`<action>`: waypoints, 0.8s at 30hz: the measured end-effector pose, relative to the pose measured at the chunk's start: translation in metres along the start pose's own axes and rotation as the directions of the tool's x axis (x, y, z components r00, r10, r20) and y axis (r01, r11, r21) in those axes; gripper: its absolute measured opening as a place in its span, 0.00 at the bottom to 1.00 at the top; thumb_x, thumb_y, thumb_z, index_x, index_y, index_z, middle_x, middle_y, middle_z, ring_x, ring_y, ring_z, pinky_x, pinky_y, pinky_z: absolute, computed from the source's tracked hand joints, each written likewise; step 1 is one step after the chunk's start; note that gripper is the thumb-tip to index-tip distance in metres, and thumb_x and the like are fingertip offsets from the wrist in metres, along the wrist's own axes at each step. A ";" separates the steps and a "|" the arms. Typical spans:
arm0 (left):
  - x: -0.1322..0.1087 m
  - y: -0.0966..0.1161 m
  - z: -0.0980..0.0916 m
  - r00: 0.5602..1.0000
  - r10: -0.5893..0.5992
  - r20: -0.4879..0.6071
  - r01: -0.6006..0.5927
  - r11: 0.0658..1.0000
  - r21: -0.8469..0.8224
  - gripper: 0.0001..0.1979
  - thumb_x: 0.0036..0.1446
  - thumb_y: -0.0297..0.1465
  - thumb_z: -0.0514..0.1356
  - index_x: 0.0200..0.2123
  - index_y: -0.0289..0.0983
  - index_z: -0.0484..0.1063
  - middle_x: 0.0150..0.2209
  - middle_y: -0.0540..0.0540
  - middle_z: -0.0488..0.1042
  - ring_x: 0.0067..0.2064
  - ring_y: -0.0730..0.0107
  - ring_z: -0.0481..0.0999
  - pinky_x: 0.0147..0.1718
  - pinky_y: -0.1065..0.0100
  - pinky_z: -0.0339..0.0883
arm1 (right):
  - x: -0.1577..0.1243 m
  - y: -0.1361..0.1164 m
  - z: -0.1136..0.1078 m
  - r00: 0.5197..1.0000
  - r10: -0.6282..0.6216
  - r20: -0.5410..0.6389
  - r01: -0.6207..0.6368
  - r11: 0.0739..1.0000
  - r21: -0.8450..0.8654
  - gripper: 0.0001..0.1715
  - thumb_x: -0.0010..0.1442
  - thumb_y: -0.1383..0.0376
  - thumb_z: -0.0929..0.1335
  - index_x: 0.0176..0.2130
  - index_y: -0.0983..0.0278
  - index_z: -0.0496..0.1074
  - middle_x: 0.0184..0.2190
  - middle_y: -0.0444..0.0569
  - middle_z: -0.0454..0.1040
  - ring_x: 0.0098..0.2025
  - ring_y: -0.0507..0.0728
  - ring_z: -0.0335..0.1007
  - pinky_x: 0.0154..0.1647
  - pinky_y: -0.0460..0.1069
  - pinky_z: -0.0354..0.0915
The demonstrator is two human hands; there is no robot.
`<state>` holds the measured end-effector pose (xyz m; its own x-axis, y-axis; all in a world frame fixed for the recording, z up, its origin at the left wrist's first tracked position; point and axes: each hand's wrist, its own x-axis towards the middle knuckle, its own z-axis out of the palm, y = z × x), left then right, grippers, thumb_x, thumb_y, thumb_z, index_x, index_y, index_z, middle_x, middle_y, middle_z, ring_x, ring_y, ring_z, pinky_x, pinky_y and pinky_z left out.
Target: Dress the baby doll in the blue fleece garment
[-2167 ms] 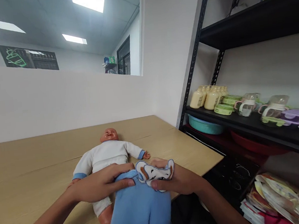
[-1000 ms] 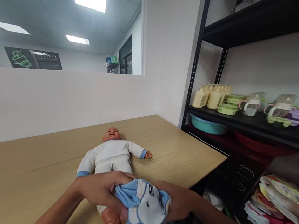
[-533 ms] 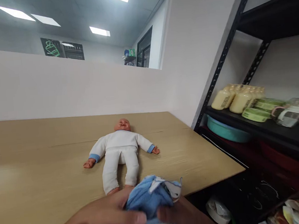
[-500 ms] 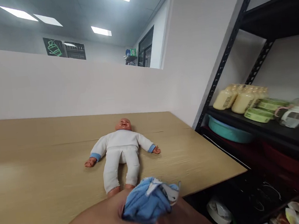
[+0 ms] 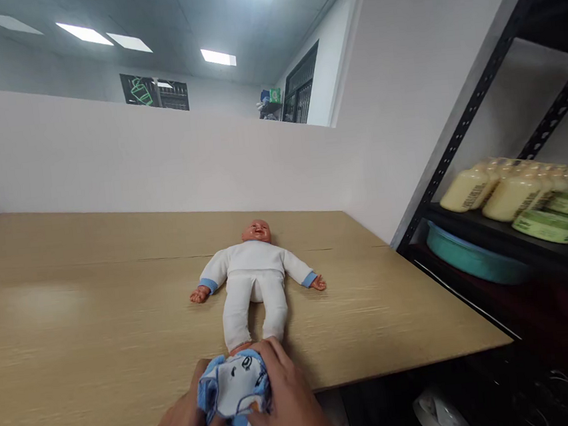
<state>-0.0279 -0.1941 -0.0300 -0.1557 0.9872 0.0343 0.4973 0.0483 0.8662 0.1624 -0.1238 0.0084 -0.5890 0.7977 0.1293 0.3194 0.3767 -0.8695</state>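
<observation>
A blue-and-white cloth [image 5: 235, 385] is bunched between my two hands at the table's near edge. Its white patch carries a printed cartoon face. My left hand [image 5: 181, 420] grips the left side of it, and my right hand [image 5: 292, 400] grips the right side, thumbs toward the middle. Just beyond lies a baby doll [image 5: 253, 259] on its back, arms spread, in a white top with blue cuffs and white trousers. The doll's feet are mostly hidden behind the cloth and my hands.
The wooden table [image 5: 98, 324] reaches back to a low white wall [image 5: 159, 165]. On the right, a black metal shelf [image 5: 415, 220] holds yellow bottles [image 5: 507, 191], green containers [image 5: 551, 224] and, beneath, a teal basin [image 5: 473, 255]. A white round container [image 5: 438, 412] sits below the table's right edge.
The view has swung left, so doll and shelf appear farther right. The cloth has turned, its printed face now facing up, with my hands now on either side of it.
</observation>
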 end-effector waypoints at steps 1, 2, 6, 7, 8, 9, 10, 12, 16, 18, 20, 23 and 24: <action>0.003 -0.002 0.002 1.000 -0.013 -0.012 0.014 0.999 0.047 0.22 0.62 0.47 0.58 0.54 0.43 0.73 0.49 0.40 0.85 0.55 0.45 0.83 0.53 0.59 0.78 | 0.002 -0.001 0.003 0.999 0.031 -0.007 -0.031 0.999 -0.041 0.36 0.51 0.77 0.69 0.57 0.57 0.72 0.59 0.53 0.72 0.61 0.66 0.73 0.68 0.60 0.65; 0.006 -0.003 0.004 1.000 -0.027 -0.015 0.028 0.996 0.089 0.23 0.63 0.46 0.56 0.57 0.41 0.69 0.51 0.38 0.84 0.55 0.45 0.84 0.52 0.58 0.78 | 0.003 0.000 0.005 0.998 0.063 -0.019 -0.065 0.995 -0.080 0.35 0.52 0.77 0.69 0.58 0.57 0.72 0.61 0.53 0.71 0.61 0.67 0.73 0.68 0.62 0.64; 0.020 -0.008 0.010 1.000 -0.001 0.013 -0.001 0.989 0.148 0.26 0.62 0.41 0.51 0.61 0.38 0.61 0.61 0.30 0.78 0.58 0.43 0.82 0.53 0.52 0.76 | 0.007 0.008 0.011 0.992 0.117 -0.038 -0.122 0.975 -0.184 0.39 0.57 0.78 0.68 0.64 0.57 0.67 0.66 0.55 0.69 0.66 0.70 0.70 0.68 0.65 0.64; 0.024 -0.010 0.012 0.999 0.025 0.021 -0.028 0.990 0.137 0.25 0.61 0.39 0.51 0.60 0.38 0.62 0.62 0.30 0.77 0.58 0.44 0.82 0.54 0.52 0.75 | 0.007 0.011 0.011 0.993 0.116 -0.029 -0.119 0.972 -0.204 0.42 0.57 0.78 0.68 0.67 0.58 0.65 0.68 0.56 0.68 0.68 0.71 0.68 0.68 0.66 0.64; 0.028 -0.011 0.013 0.999 0.048 0.024 -0.051 0.992 0.118 0.23 0.60 0.37 0.51 0.58 0.38 0.63 0.61 0.30 0.77 0.58 0.44 0.81 0.54 0.52 0.75 | 0.008 0.013 0.011 0.993 0.114 -0.019 -0.115 0.968 -0.223 0.44 0.58 0.78 0.68 0.70 0.60 0.62 0.69 0.58 0.67 0.70 0.72 0.66 0.69 0.66 0.64; 0.033 -0.013 0.013 0.998 0.067 0.020 -0.068 0.993 0.091 0.21 0.59 0.35 0.52 0.56 0.39 0.64 0.60 0.32 0.78 0.58 0.44 0.81 0.53 0.53 0.75 | 0.010 0.015 0.010 0.994 0.112 -0.009 -0.111 0.964 -0.240 0.46 0.59 0.78 0.68 0.72 0.62 0.59 0.71 0.60 0.65 0.71 0.72 0.64 0.69 0.66 0.63; 0.037 -0.015 0.014 0.997 0.077 0.016 -0.078 0.995 0.060 0.19 0.59 0.34 0.52 0.54 0.40 0.65 0.57 0.34 0.80 0.57 0.45 0.81 0.53 0.53 0.74 | 0.012 0.017 0.008 0.994 0.112 0.000 -0.109 0.961 -0.254 0.46 0.60 0.77 0.68 0.73 0.64 0.57 0.72 0.61 0.64 0.73 0.73 0.61 0.70 0.66 0.63; 0.047 -0.018 0.013 0.997 0.073 0.021 -0.073 0.997 0.003 0.16 0.59 0.34 0.54 0.51 0.41 0.65 0.51 0.37 0.81 0.56 0.45 0.81 0.54 0.52 0.74 | 0.018 0.021 0.005 0.994 0.113 0.010 -0.106 0.958 -0.268 0.46 0.61 0.75 0.69 0.74 0.66 0.56 0.73 0.63 0.62 0.74 0.74 0.60 0.71 0.67 0.62; 0.066 -0.014 0.009 0.998 0.058 0.023 -0.055 0.991 -0.124 0.24 0.58 0.38 0.59 0.55 0.41 0.58 0.53 0.38 0.79 0.59 0.46 0.78 0.59 0.50 0.71 | 0.038 0.029 -0.003 0.995 0.098 -0.020 -0.100 0.959 -0.266 0.41 0.62 0.73 0.69 0.72 0.64 0.61 0.71 0.63 0.64 0.70 0.75 0.65 0.69 0.68 0.63; 0.076 -0.010 0.008 0.999 0.051 0.010 -0.048 0.972 -0.229 0.30 0.56 0.38 0.61 0.59 0.41 0.53 0.57 0.37 0.76 0.59 0.50 0.78 0.62 0.51 0.70 | 0.050 0.035 -0.008 0.998 0.060 -0.032 -0.066 0.969 -0.238 0.39 0.61 0.74 0.69 0.68 0.61 0.65 0.67 0.61 0.67 0.67 0.73 0.69 0.68 0.66 0.65; 0.087 -0.008 0.007 0.999 0.042 0.000 -0.040 0.948 -0.314 0.35 0.54 0.37 0.62 0.61 0.41 0.51 0.58 0.37 0.75 0.59 0.52 0.78 0.63 0.52 0.70 | 0.062 0.040 -0.014 1.000 0.004 -0.031 -0.009 0.982 -0.190 0.39 0.57 0.76 0.69 0.66 0.61 0.67 0.64 0.58 0.69 0.65 0.69 0.71 0.67 0.63 0.66; 0.105 -0.009 0.004 0.998 0.061 -0.010 -0.060 0.933 -0.356 0.36 0.49 0.36 0.65 0.61 0.39 0.56 0.61 0.36 0.74 0.63 0.48 0.75 0.66 0.51 0.68 | 0.078 0.049 -0.023 0.997 -0.078 -0.019 0.075 0.989 -0.125 0.41 0.52 0.77 0.71 0.63 0.62 0.67 0.61 0.56 0.71 0.63 0.66 0.71 0.65 0.58 0.67; 0.111 -0.009 0.002 0.997 0.076 0.001 -0.071 0.934 -0.349 0.36 0.49 0.35 0.65 0.61 0.39 0.58 0.62 0.36 0.74 0.65 0.47 0.74 0.67 0.51 0.66 | 0.083 0.051 -0.026 0.995 -0.100 -0.019 0.098 0.989 -0.109 0.41 0.51 0.76 0.71 0.63 0.62 0.67 0.60 0.55 0.72 0.63 0.65 0.71 0.63 0.57 0.67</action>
<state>-0.0481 -0.0846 -0.0343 -0.1166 0.9882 0.0994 0.1775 -0.0777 0.9810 0.1489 -0.0257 -0.0132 -0.6037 0.7648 0.2249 0.3394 0.5018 -0.7956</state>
